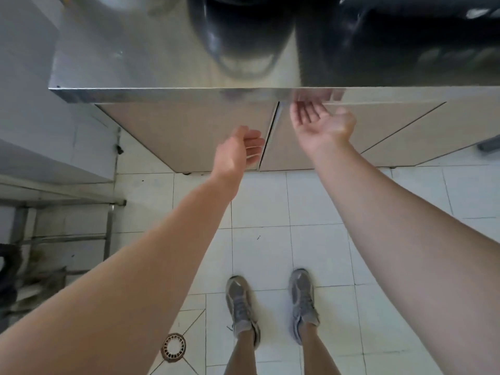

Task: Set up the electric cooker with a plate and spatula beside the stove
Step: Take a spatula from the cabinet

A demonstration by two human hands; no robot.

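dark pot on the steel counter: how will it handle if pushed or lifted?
The dark pot looks bulky, so probably fairly heavy. The steel countertop looks smooth and glossy, so a push likely slides it rather than tips it. It is blurred; no handles are discernible.

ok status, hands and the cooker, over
Left hand and right hand open, empty, at the cabinet doors under the steel counter. Dark blurred pot-shape on top, cooker unconfirmed. No plate or spatula seen.

Blurred pot (244,36) on countertop (135,63), stove (392,41) to its right, cabinet doors (194,136) beneath.
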